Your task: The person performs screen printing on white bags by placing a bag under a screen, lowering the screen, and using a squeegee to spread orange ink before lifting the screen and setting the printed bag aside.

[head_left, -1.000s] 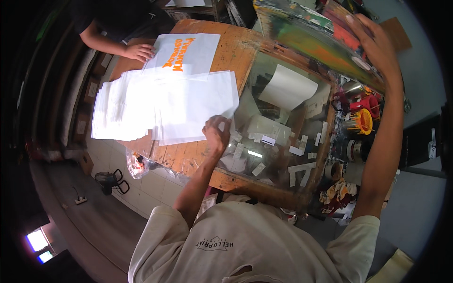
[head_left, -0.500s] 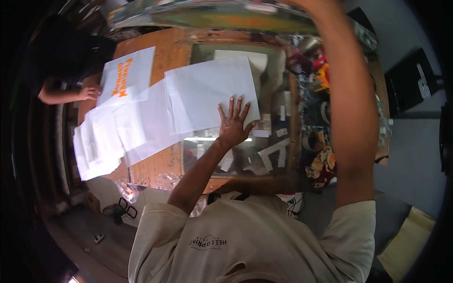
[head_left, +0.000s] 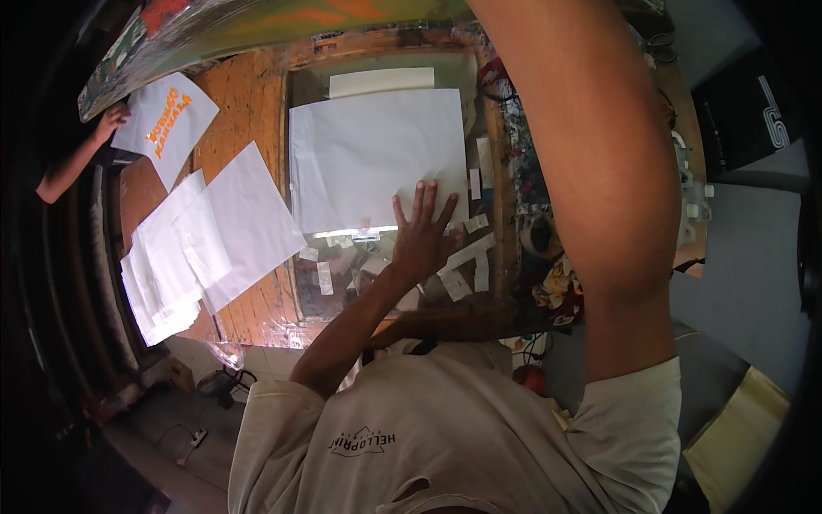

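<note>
My left hand (head_left: 421, 236) lies with spread fingers on the near right part of a white sheet (head_left: 368, 154). That sheet rests squarely on a glass panel (head_left: 342, 283) set into the wooden table, just short of a white strip (head_left: 381, 81). My right arm (head_left: 608, 171) reaches up and away past the top edge, so the right hand is out of the picture. Across the top hangs part of a screen-printing frame (head_left: 257, 34), tilted, with green and orange stains; whether my right hand touches it cannot be seen.
A fanned stack of white sheets (head_left: 175, 257) lies on the table's left side. Behind it a co-worker's hand (head_left: 111, 120) holds a white sheet with orange print (head_left: 169, 124). Rags (head_left: 558, 287) and a tape roll (head_left: 539, 233) crowd the right edge.
The sheet under my left hand has come away from the stack and now sits straight on the glass. The screen frame looks lower and nearer. The co-worker's printed sheet has moved left.
</note>
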Tool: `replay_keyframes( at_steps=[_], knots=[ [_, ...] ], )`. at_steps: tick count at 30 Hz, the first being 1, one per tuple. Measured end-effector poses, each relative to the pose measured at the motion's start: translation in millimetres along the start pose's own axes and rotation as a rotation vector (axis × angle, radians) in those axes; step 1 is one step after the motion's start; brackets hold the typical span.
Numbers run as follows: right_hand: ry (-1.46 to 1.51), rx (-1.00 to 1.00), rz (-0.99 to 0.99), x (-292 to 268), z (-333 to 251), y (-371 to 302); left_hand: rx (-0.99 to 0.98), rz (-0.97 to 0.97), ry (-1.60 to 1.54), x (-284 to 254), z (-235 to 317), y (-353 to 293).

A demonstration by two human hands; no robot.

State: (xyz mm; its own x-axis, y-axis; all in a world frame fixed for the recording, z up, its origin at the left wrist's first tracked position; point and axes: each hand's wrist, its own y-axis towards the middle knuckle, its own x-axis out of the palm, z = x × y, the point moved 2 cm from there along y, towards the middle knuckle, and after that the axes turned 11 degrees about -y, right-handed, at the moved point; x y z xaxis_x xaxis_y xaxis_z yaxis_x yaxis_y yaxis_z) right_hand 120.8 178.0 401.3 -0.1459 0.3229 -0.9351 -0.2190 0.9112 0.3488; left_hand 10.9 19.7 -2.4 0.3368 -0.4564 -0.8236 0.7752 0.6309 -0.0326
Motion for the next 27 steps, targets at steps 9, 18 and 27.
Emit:
replay_keyframes(
  at_steps=[9, 18, 27],
  knots=[
    [-0.009, -0.012, -0.003, 0, 1, -5, 0.027, 0.030, 0.010, 10, 17, 11],
    [-0.027, -0.022, -0.013, 0, 2, -4, 0.006, 0.002, 0.025, 21, 22, 13],
    [-0.207, -0.178, -0.030, 11, 2, 16, 0.005, 0.061, -0.003, 22, 32, 8]
  ],
)
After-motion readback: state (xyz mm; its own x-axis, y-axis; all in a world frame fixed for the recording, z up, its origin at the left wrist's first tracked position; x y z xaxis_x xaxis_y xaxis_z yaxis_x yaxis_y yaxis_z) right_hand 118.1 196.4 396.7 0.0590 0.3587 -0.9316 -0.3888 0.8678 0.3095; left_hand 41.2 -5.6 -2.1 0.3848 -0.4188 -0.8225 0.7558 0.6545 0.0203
